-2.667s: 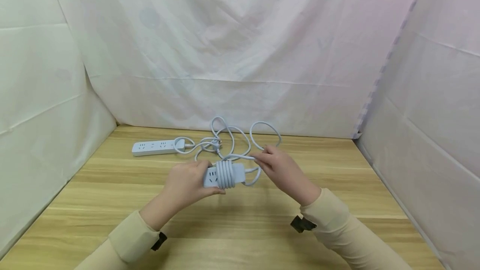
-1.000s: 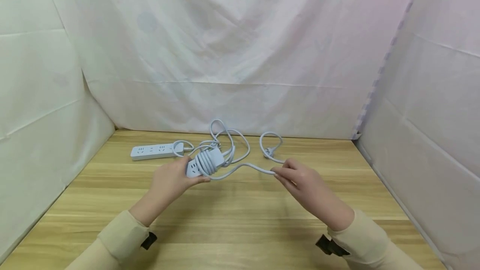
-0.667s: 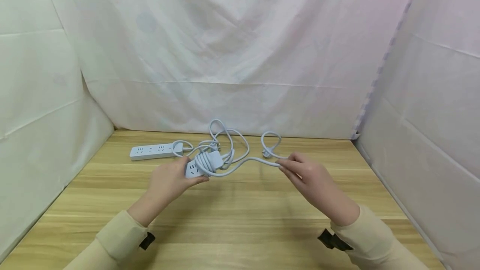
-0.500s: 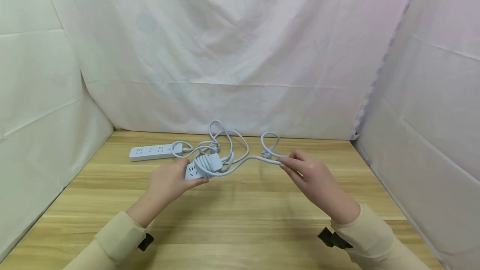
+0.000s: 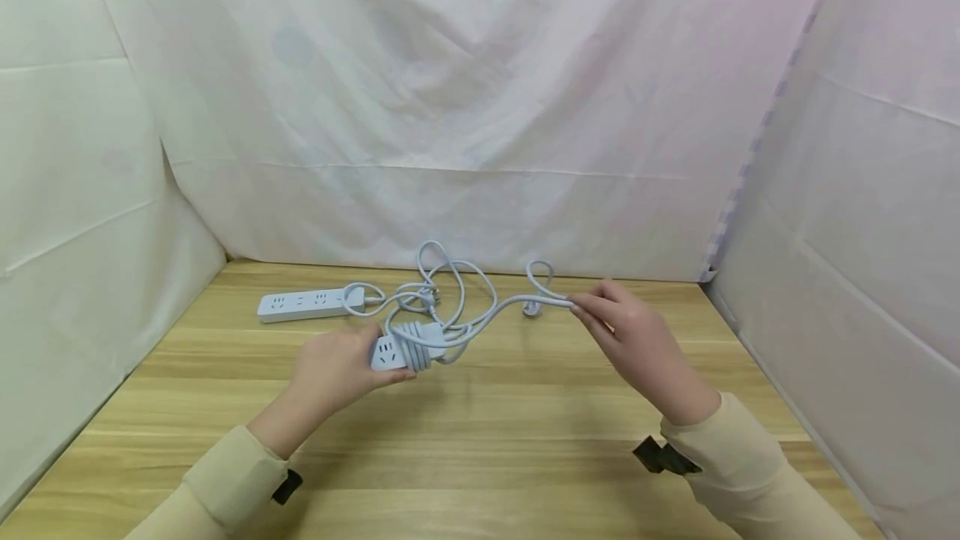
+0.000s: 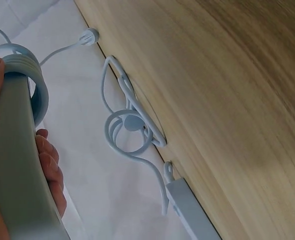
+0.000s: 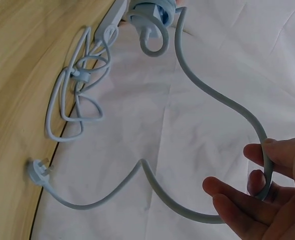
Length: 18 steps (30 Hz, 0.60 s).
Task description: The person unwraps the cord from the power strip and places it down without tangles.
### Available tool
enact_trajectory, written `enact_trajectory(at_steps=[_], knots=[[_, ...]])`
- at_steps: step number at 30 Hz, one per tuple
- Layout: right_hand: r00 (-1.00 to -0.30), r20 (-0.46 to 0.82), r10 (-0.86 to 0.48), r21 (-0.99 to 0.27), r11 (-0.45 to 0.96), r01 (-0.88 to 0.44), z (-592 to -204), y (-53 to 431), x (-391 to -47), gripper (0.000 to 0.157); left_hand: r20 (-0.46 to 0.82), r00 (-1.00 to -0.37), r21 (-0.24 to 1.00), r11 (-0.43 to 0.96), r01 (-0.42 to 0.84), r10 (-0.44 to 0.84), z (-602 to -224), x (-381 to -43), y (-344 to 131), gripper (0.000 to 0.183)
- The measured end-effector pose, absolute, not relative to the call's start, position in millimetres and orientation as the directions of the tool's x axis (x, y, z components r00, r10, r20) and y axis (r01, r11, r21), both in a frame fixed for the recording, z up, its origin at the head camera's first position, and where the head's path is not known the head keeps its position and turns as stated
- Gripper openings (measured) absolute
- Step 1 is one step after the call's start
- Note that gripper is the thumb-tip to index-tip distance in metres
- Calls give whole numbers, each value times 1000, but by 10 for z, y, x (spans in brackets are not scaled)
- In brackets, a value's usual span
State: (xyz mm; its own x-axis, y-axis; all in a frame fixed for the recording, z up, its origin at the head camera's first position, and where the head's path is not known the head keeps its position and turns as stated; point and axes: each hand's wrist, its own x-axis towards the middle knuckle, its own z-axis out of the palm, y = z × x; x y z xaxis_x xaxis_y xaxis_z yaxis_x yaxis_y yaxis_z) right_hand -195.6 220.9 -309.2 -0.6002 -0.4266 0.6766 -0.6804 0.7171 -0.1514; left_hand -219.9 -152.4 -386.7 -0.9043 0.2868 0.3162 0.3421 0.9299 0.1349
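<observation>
My left hand point(image 5: 330, 365) grips a white power strip point(image 5: 386, 353) by its left part, raised over the table. Several turns of its cord are wound round the strip's right part as a coil point(image 5: 414, 346); the left wrist view shows these wraps point(image 6: 25, 64) near the thumb. My right hand point(image 5: 636, 344) pinches the free cord point(image 5: 517, 299) between thumb and fingers, to the right of the strip. Past the fingers, the cord sags and runs back to a plug point(image 7: 38, 172) by the wooden surface. The strip's far left end is hidden in my left hand.
A second white power strip point(image 5: 300, 304) lies at the back left of the wooden table point(image 5: 480, 457). Its loose cord point(image 5: 491, 282) and plug point(image 5: 428, 299) lie tangled behind the held strip. White cloth walls point(image 5: 480, 107) stand at the back and both sides.
My right hand has moved right and away from the strip, drawing the cord out, and lately rose a little. The held strip has shifted left, tilting and then levelling. The cord's plug has come into view.
</observation>
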Motion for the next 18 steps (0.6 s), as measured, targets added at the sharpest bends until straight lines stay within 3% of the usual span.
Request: enact_trajectory(at_steps=[18], knots=[[-694, 672, -260, -253, 800, -545, -3192, 2300, -2171, 14, 403, -825, 47, 892, 450, 396, -3841, -2131, -1478, 66]])
